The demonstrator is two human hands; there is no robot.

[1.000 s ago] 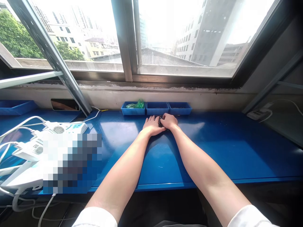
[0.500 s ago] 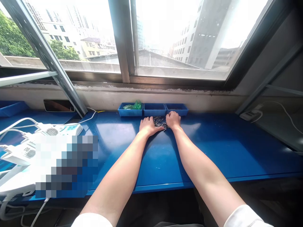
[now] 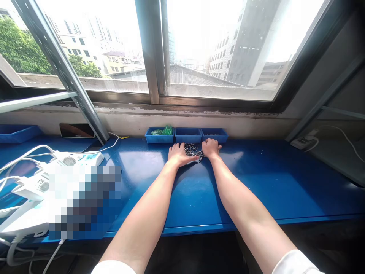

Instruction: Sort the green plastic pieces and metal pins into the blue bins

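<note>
A loose pile of thin, dark metal pieces that look like screws [image 3: 194, 150] lies on the blue tabletop [image 3: 194, 190]. Along its left side rests my left hand [image 3: 177, 153], open, with fingers spread forward and the thumb stretched along the pile's near edge. My right hand [image 3: 211, 148] is at the pile's right edge with its fingers curled in; whatever they hold, if anything, is hidden. Just behind the hands stand a middle blue bin [image 3: 188, 139] and a right blue bin [image 3: 221, 138], both with small dark pieces inside.
A left blue bin [image 3: 159, 140] holds a green plastic bag [image 3: 167, 130]. White power strips and plugs [image 3: 67, 158] with cables crowd the left side. A metal post [image 3: 85, 110] rises at the back left, beside a phone-like dark slab [image 3: 76, 130]. A window [image 3: 216, 49] is behind.
The view has shifted slightly, so everything sits a little lower and to the right. Both hands stay around the pile, the right one still curled.
</note>
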